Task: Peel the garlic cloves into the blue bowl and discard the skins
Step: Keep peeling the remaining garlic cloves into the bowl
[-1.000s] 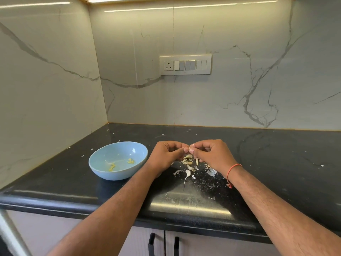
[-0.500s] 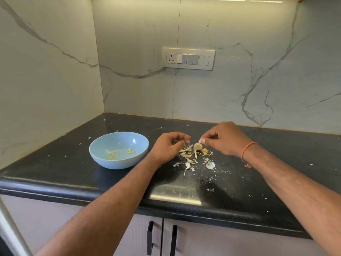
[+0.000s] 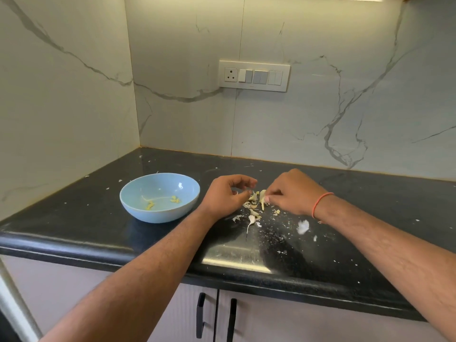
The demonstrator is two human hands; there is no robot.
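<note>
Black countertop (image 3: 370,206), corner section against the marble backsplash; near edge rounded.

Blue bowl (image 3: 160,197): left of centre, well back from the near edge. Holds a few small yellowish peeled garlic pieces (image 3: 150,205); mostly bare inside.

Garlic pile (image 3: 256,202): cloves and papery skins, centre of the countertop, just right of the bowl. Loose skin scraps (image 3: 303,227) trail toward the near edge and to the right.

Left hand (image 3: 228,193): fingers curled, tips beside the pile's left side. Whether it pinches anything cannot be told.

Right hand (image 3: 292,193): fingers curled, tips pinching a pale clove (image 3: 262,197) at the pile's right side. Orange thread band (image 3: 320,203) on the wrist.

Change: a second ago both hands met above the pile, fingertips together on one piece. They have since parted and dropped to the pile, the right reaching into it.

Reading: one peel cycle looks finished and the next clove is being selected. Bowl contents appear unchanged across these frames, so progress stays early. Skins remain on the countertop, not yet discarded.
</note>
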